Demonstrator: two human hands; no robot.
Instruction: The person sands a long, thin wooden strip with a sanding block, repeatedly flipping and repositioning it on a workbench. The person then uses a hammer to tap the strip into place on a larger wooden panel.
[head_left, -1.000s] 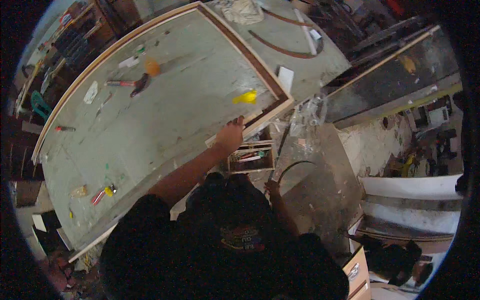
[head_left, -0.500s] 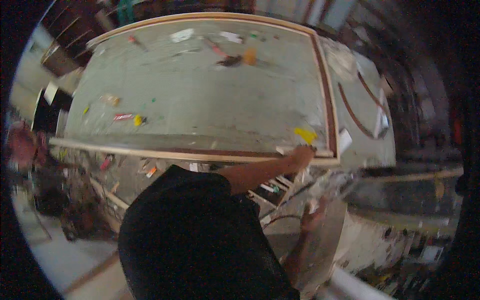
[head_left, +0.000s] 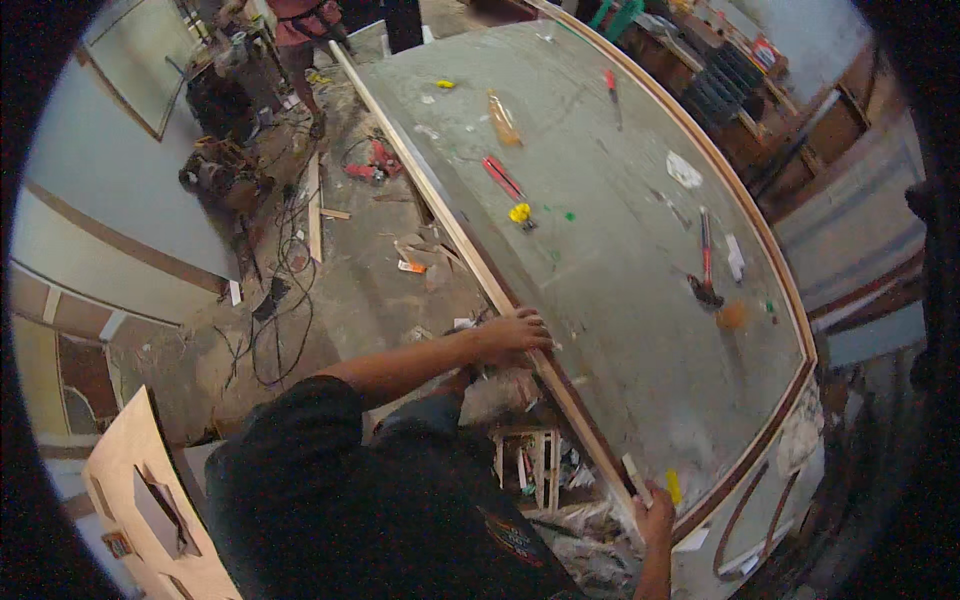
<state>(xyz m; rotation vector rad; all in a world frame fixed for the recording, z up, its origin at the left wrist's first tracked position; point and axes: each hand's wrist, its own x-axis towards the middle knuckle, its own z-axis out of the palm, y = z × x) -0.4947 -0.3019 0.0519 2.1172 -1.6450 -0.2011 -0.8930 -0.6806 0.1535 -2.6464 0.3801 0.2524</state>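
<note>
A large grey-green panel lies in front of me, with wooden strips along its edges. My left hand is closed over the near-side wooden strip, its fingers curled onto the panel side. My right hand grips a short pale wood piece at the near corner, beside the end of that strip. A small yellow object lies on the panel near this hand. Farther in are a hammer, a red strip-shaped tool and a yellow-and-black item.
Cables, wood offcuts and a red power tool lie on the floor at left. Another person stands at the far left end. A cut plywood sheet leans at lower left. A slatted wooden frame sits below the edge.
My view has swung round to the left. My left hand has left the corner and now holds the strip farther along. My right hand has come up from below to the short wood piece.
</note>
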